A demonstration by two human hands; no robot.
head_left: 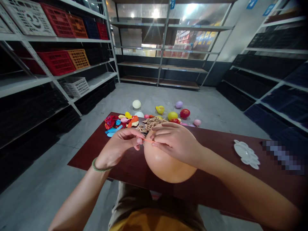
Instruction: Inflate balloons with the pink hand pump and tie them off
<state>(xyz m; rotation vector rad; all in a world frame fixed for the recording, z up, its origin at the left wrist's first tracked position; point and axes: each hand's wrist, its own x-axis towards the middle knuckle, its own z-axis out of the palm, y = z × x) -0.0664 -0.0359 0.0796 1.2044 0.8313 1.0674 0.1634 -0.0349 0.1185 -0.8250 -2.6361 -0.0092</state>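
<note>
I observe 1 orange balloon (pixel 168 166), inflated, at the bench's (pixel 223 141) near edge. Left hand (pixel 122 146): fingers pinch its stretched neck (pixel 148 140). Right hand (pixel 176 139) rests on it, grip unclear. Tying seemingly unfinished; limp balloons (pixel 112 121) remain.

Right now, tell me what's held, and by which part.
The left hand pinches one end of an orange strip, probably the neck of the peach balloon; the right hand lies over the balloon's body.

Peach-orange balloon (pixel 163 166), dark reddish-brown table (pixel 88 157), white tray (pixel 245 153) (and one green wristband (pixel 96 168)).
</note>
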